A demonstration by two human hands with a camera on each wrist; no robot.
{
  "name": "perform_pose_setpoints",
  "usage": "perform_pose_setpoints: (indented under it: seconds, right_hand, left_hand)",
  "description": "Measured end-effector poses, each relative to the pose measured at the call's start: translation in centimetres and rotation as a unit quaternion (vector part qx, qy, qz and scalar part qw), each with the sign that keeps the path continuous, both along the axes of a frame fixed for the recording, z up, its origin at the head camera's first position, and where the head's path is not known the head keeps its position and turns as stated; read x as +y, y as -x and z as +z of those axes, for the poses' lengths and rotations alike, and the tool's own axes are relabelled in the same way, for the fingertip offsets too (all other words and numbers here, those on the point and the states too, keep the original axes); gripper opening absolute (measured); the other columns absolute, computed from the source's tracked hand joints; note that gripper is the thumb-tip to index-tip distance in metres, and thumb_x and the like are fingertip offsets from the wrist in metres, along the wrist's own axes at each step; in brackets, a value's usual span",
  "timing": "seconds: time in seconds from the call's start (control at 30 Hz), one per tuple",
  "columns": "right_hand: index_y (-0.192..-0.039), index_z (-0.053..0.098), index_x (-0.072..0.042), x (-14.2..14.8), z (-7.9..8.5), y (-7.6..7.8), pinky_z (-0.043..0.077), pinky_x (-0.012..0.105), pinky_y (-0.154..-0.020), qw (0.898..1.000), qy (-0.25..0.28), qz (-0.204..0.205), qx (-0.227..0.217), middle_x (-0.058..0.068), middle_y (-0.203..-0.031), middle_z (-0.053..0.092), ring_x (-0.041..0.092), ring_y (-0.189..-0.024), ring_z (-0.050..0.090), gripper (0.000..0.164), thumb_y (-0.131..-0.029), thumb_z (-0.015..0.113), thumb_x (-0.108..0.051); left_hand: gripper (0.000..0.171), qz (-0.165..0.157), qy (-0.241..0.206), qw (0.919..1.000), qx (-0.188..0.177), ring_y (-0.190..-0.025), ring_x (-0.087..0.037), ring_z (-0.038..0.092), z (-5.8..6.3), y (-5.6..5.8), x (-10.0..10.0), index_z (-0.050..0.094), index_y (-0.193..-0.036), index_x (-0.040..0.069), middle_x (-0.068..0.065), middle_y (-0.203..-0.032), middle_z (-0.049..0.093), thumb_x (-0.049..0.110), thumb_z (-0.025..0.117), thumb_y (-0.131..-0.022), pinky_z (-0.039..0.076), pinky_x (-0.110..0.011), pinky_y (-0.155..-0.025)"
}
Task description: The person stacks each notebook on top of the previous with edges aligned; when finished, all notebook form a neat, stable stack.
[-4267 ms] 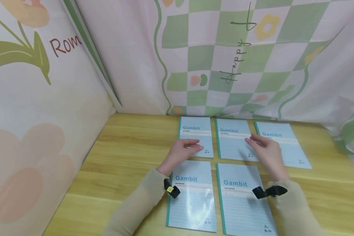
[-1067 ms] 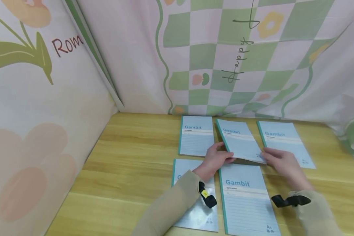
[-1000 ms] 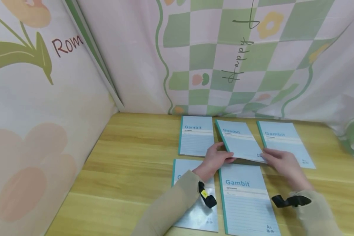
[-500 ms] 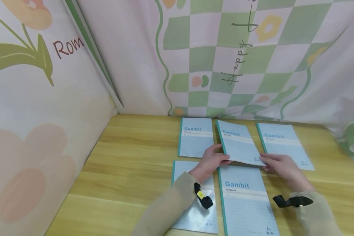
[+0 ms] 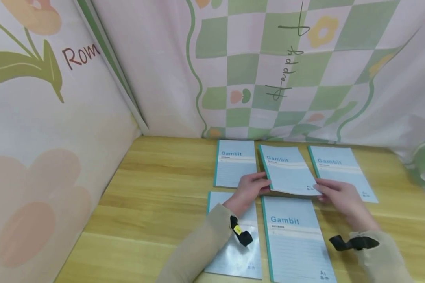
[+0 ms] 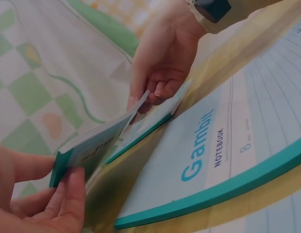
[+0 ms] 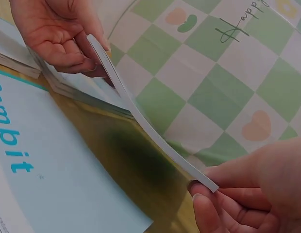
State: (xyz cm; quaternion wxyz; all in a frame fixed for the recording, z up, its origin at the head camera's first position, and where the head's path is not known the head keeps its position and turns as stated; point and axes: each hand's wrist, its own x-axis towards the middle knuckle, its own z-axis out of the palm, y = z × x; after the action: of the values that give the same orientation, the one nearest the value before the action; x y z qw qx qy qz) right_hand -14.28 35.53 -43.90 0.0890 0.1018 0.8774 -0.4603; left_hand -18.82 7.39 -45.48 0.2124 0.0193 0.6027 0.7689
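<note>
A light blue "Gambit" notebook (image 5: pixel 290 173) with a teal spine, the middle one of the back row, has its near edge raised off the table. My left hand (image 5: pixel 247 190) pinches its near-left corner at the spine, thumb on top and fingers beneath. At the near-right corner my right hand (image 5: pixel 341 198) pinches it the same way. In the right wrist view the notebook (image 7: pixel 162 143) bows downward between the two hands. A matching notebook (image 5: pixel 297 239) lies flat just in front. Another notebook (image 5: pixel 233 255) at front left is partly covered by my left forearm.
Two more such notebooks lie flat in the back row, a left notebook (image 5: pixel 235 165) and a right notebook (image 5: pixel 340 167). The wooden table (image 5: pixel 156 188) meets a checked curtain (image 5: pixel 262 70) behind and a printed wall covering (image 5: pixel 49 157) at left.
Both hands, empty over the back row at first, have taken hold of the middle notebook and lifted its near edge. Lately my left hand has slid slightly left, to the spine side.
</note>
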Motion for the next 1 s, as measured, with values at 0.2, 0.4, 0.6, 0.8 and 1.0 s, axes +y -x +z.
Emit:
perform_pose_setpoints:
  seconds: [0.2,0.4,0.6,0.8,1.0]
  right_hand:
    - [-0.152,0.039,0.003,-0.5,0.6,-0.1,0.056,0.022,-0.077,0.999,0.029,-0.009,0.013,0.031,-0.145,0.048,0.004,-0.093,0.065,0.077,-0.101,0.058,-0.052]
    - [-0.152,0.040,0.003,-1.2,1.1,-0.1,0.057,0.021,-0.079,0.998,0.053,-0.014,0.024,0.031,-0.147,0.046,0.000,-0.093,0.065,0.077,-0.100,0.062,-0.050]
    - [-0.149,0.045,0.005,-2.2,1.2,-0.2,0.057,0.023,-0.079,0.997,0.055,-0.013,0.046,0.030,-0.141,0.052,0.006,-0.092,0.069,0.077,-0.099,0.064,-0.050]
    - [-0.148,0.048,0.003,-3.2,0.9,-0.4,0.058,0.024,-0.077,0.998,0.045,-0.013,0.047,0.026,-0.137,0.056,0.010,-0.092,0.068,0.074,-0.099,0.064,-0.050]
    - [-0.146,0.051,0.001,-4.5,0.9,-0.6,0.057,0.027,-0.079,0.998,0.042,-0.011,0.044,0.023,-0.136,0.058,0.015,-0.095,0.066,0.073,-0.097,0.065,-0.051]
  left_hand:
    - [0.044,-0.003,0.020,0.9997,0.016,-0.100,-0.018,0.070,0.7,0.2,-0.7,0.061,-0.138,0.002,-0.004,-0.117,0.070,0.008,0.072,-0.096,0.056,-0.032,-0.091]
    - [0.043,0.008,0.055,0.9983,0.019,-0.094,-0.016,0.071,1.3,0.3,-1.4,0.064,-0.136,0.007,0.001,-0.102,0.073,0.011,0.075,-0.094,0.057,-0.031,-0.089]
    - [0.039,0.016,0.057,0.9975,0.038,-0.091,-0.017,0.072,1.2,0.4,-2.8,0.069,-0.130,0.008,0.000,-0.098,0.074,0.010,0.077,-0.092,0.058,-0.030,-0.084]
    - [0.037,0.008,0.071,0.9965,0.044,-0.091,-0.017,0.073,0.8,0.4,-4.3,0.070,-0.128,0.010,0.000,-0.099,0.075,0.015,0.078,-0.092,0.058,-0.030,-0.086]
    - [0.034,0.018,0.105,0.9931,0.049,-0.091,-0.016,0.073,0.7,0.3,-5.7,0.074,-0.122,0.014,0.001,-0.098,0.075,0.019,0.082,-0.089,0.058,-0.030,-0.085]
